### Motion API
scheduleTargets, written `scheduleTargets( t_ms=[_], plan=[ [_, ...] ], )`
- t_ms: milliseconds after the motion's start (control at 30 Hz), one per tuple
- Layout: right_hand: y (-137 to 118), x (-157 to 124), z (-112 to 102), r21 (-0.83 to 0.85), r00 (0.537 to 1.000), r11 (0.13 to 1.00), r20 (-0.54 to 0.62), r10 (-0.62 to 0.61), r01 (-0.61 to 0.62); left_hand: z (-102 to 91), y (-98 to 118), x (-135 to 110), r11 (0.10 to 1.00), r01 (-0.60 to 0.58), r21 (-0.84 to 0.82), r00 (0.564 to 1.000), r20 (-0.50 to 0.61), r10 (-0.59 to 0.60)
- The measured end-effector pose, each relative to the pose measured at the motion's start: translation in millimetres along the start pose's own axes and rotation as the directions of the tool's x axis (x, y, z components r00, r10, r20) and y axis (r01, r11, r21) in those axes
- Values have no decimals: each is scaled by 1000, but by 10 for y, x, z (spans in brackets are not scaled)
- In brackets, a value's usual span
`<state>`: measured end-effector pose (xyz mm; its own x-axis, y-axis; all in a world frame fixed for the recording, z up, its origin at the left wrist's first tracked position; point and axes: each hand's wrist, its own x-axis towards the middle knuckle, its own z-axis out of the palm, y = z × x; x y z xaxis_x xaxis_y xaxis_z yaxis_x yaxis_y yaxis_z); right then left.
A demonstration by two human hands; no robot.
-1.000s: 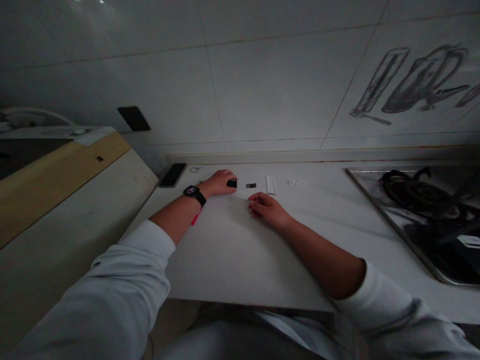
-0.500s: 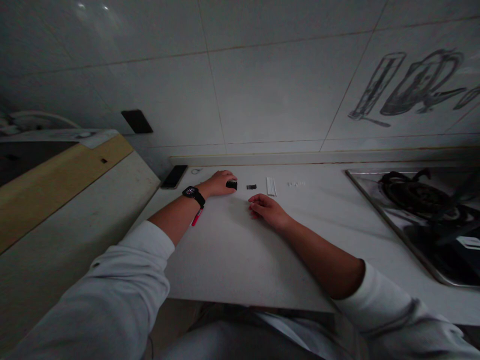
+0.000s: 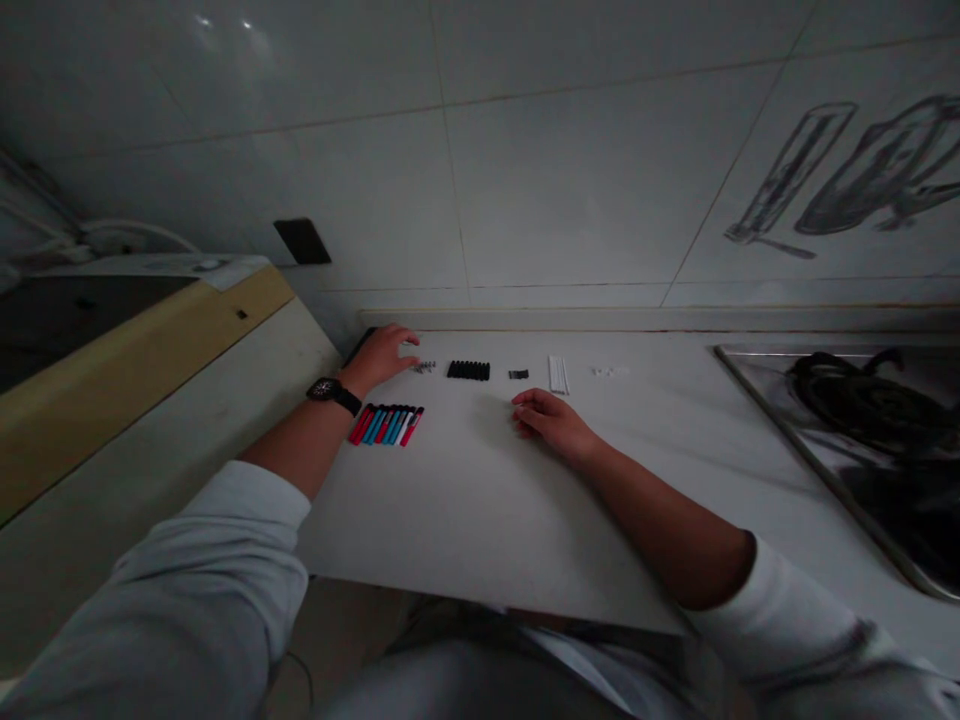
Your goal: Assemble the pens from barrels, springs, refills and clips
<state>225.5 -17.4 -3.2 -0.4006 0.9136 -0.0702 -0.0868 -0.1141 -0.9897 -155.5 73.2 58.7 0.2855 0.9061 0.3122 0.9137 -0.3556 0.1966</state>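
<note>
My left hand (image 3: 384,356) hovers at the back left of the counter, thumb and fingers apart, beside a small cluster of metal springs (image 3: 426,367). My right hand (image 3: 553,418) rests further right with its fingers curled in; whatever they may hold is hidden. Just behind it lie a small group of dark pieces (image 3: 518,374) and a bundle of thin white sticks (image 3: 559,375). Between the two hands sits a row of short black ribbed pieces (image 3: 469,371). Red, blue and white pen barrels (image 3: 386,425) lie side by side below my left wrist.
Small clear pieces (image 3: 609,371) lie right of the white sticks. A gas stove (image 3: 847,400) with a metal rim takes up the right side. On the left stands a large box-like panel (image 3: 225,400). The tiled wall (image 3: 555,200) rises behind the counter (image 3: 480,510).
My left hand has moved left, away from the black pieces, uncovering them, the springs and the pen barrels. My right hand has kept its place and curl. The view has shifted slightly left.
</note>
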Motion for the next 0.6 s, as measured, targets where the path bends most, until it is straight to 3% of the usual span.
scheduleTargets(
  t_ms=[267,600],
  plan=[
    [-52,-31,-7,-14,1000,1000,-1,10,-10,254,-153,-123,989,30,148,998,56,-39],
    [-45,-27,-9,-20,1000,1000,4,17,-17,301,-103,-45,994,45,100,998,47,-50]
  ],
)
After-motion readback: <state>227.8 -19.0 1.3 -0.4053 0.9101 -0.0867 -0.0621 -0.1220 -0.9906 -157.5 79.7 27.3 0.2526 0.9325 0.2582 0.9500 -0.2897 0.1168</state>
